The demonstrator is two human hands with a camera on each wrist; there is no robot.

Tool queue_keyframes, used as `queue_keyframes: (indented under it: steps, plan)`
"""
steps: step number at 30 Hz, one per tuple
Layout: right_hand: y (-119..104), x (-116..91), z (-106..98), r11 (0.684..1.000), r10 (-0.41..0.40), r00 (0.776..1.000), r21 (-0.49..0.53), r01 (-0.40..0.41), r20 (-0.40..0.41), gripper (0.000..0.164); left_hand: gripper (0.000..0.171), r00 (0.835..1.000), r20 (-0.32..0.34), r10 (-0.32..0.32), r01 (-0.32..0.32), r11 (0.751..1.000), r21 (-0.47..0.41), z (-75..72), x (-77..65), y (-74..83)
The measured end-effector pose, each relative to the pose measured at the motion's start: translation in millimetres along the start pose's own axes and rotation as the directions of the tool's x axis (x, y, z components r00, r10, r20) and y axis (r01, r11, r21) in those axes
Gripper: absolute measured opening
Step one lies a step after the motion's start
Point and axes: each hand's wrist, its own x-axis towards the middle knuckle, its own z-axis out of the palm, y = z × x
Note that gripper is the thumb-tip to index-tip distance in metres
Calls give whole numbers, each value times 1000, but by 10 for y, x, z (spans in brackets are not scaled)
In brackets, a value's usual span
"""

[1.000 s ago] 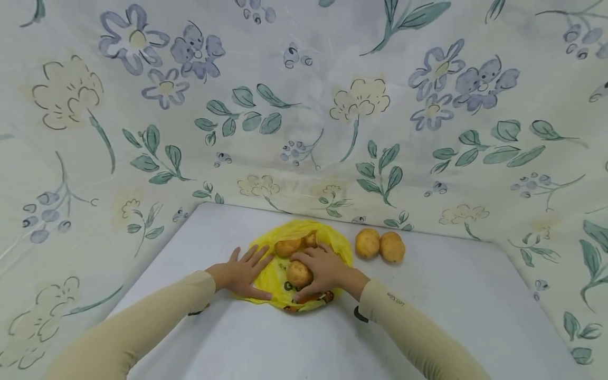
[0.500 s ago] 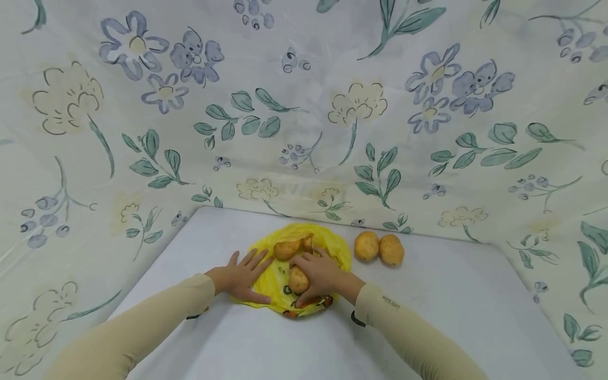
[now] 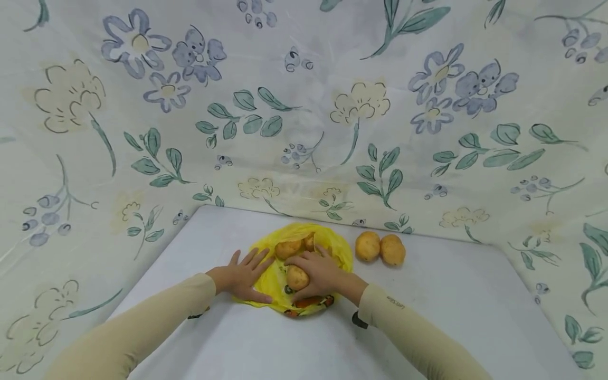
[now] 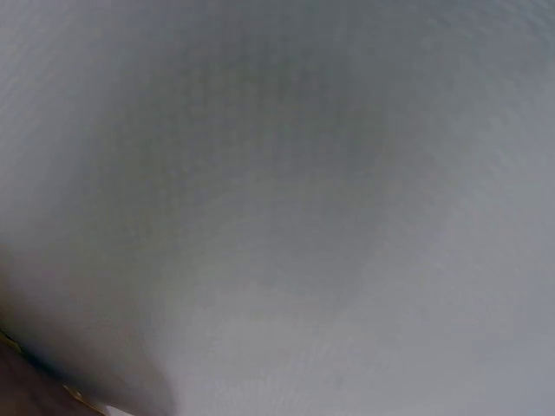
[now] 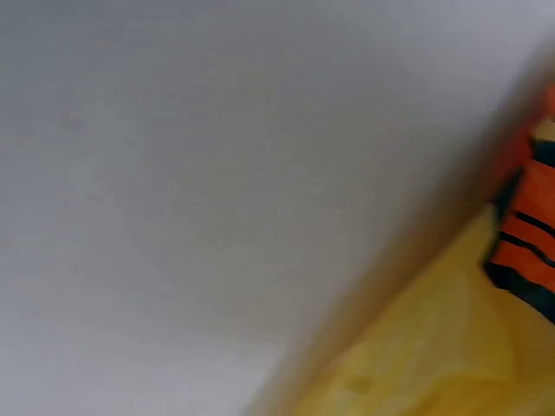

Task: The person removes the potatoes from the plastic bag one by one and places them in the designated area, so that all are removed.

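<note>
In the head view a yellow plastic bag [image 3: 271,272] lies on the table with its mouth spread wide. My left hand [image 3: 239,275], fingers straight and splayed, rests on the bag's left edge. Inside the opening, my right hand [image 3: 323,272] grips a potato [image 3: 297,278] with curled fingers and thumb. Behind it in the bag sit another potato [image 3: 287,248] and part of a further one [image 3: 310,243]. The right wrist view catches a printed corner of the yellow bag [image 5: 434,347]; the left wrist view holds mostly bare tabletop.
Two potatoes [image 3: 380,249] touch side by side on the white table [image 3: 451,295], right of the bag. A floral sheet [image 3: 304,105] hangs behind and along the table's sides.
My right fingers have closed further round the potato, which has shifted slightly within the bag. The left hand stays where it was.
</note>
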Motion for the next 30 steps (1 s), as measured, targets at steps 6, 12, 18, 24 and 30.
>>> queue_keyframes:
  steps: [6, 12, 18, 24, 30]
  plan:
    - [-81, -24, -125, 998, -47, 997, 39, 49, -65, 83, 115, 1000, 0, 1, -1, 1000, 10, -8, -9, 28]
    - [-147, -78, -286, 983, -9, 1000, 183, 12, -15, 79, 114, 1000, -10, -15, 16, 1000, 28, 7, 10, 23]
    - [-124, -131, -443, 949, 11, 1000, 314, -12, 5, 72, 114, 1000, -17, -22, 23, 999, 26, 36, 43, -4]
    - [-26, -178, -590, 946, 7, 996, 323, 23, -93, 69, 117, 1000, -10, -12, 12, 1000, 18, 67, 59, -27]
    - [26, -216, -751, 959, -11, 979, 277, 67, -202, 71, 119, 1000, -13, -8, 9, 1000, 3, 71, 75, -52]
